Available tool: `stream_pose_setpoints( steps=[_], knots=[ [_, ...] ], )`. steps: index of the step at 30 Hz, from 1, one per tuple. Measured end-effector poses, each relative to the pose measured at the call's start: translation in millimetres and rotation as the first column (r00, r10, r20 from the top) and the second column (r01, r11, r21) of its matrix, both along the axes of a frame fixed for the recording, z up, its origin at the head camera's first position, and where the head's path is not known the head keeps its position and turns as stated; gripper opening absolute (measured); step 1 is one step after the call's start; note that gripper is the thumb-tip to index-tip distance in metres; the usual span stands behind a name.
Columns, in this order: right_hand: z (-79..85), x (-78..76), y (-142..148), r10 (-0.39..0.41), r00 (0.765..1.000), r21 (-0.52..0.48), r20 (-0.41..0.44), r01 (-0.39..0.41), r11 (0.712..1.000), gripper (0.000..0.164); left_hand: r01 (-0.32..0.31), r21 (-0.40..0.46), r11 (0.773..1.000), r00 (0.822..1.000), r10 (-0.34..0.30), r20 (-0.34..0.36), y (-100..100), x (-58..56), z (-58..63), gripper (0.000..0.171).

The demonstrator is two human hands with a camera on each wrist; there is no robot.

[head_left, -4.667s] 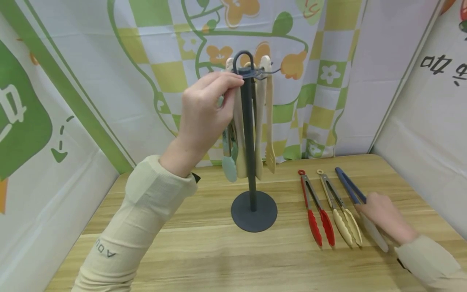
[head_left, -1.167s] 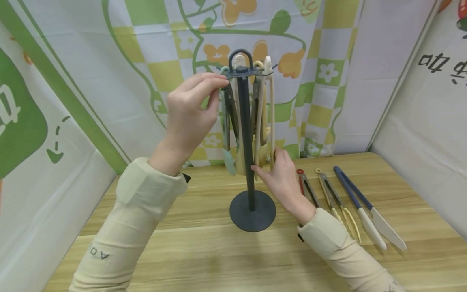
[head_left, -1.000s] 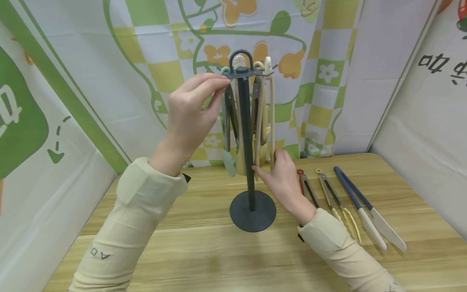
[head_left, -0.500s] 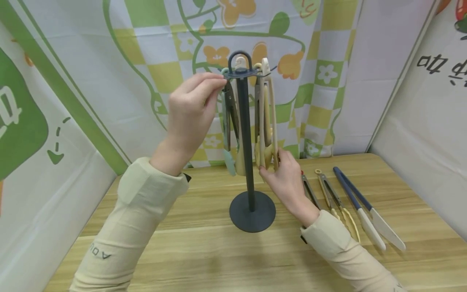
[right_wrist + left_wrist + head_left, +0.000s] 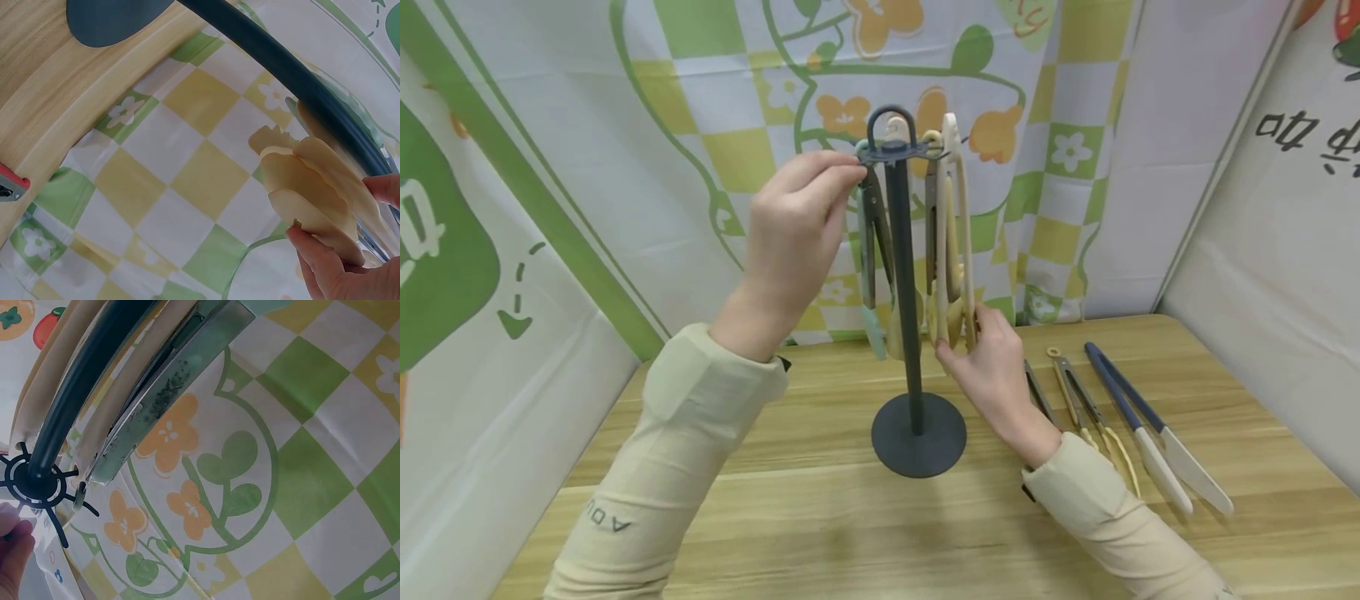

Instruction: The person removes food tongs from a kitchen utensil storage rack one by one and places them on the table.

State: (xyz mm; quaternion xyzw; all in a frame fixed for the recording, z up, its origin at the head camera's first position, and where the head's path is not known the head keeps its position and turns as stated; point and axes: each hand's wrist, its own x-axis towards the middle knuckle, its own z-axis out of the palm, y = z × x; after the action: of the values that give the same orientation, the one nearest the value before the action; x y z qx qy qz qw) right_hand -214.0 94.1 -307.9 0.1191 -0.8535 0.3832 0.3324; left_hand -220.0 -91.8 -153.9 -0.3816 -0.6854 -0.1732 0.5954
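A dark utensil stand [image 5: 901,250] with a round base and a hooked top ring stands upright on the table. My left hand [image 5: 793,221] pinches a hook at the left of that ring; its fingertips [image 5: 19,544] also show in the left wrist view. On the stand's right side, cream tongs [image 5: 967,250] are held near their lower ends by my right hand [image 5: 996,367], thumb on one arm and fingers on the other. Their top overlaps a hook. Yellowish tongs [image 5: 300,178] hang close behind them. Mint-tipped tongs [image 5: 868,250] hang at the left, near the left hand.
On the table's right lie red tongs [image 5: 1036,392], mostly hidden behind the right hand and sleeve, cream-tipped metal tongs [image 5: 1078,400] and blue-and-white tongs [image 5: 1142,421]. A patterned cloth [image 5: 700,167] hangs behind the table, with printed panels at both sides.
Earlier, my right hand was over the blue-and-white tongs; it now holds the cream tongs at the stand. In the last second, those tongs' lower ends shifted slightly right. The left hand stayed at the ring.
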Motion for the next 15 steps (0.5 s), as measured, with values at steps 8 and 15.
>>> stream_pose_setpoints(
  steps=[8, 15],
  knots=[
    [1.4, 0.3, 3.5, -0.009, 1.000, 0.006, 0.001, 0.009, 1.000, 0.040, 0.021, 0.035, 0.999, 1.000, -0.021, 0.022, 0.7, 1.1, 0.3, 0.017],
    [1.9, -0.4, 6.3, -0.005, 1.000, -0.019, -0.018, 0.004, 1.000, 0.039, -0.005, 0.031, 1.000, 1.000, 0.004, 0.024, 1.4, 1.9, 1.5, 0.017]
  ],
)
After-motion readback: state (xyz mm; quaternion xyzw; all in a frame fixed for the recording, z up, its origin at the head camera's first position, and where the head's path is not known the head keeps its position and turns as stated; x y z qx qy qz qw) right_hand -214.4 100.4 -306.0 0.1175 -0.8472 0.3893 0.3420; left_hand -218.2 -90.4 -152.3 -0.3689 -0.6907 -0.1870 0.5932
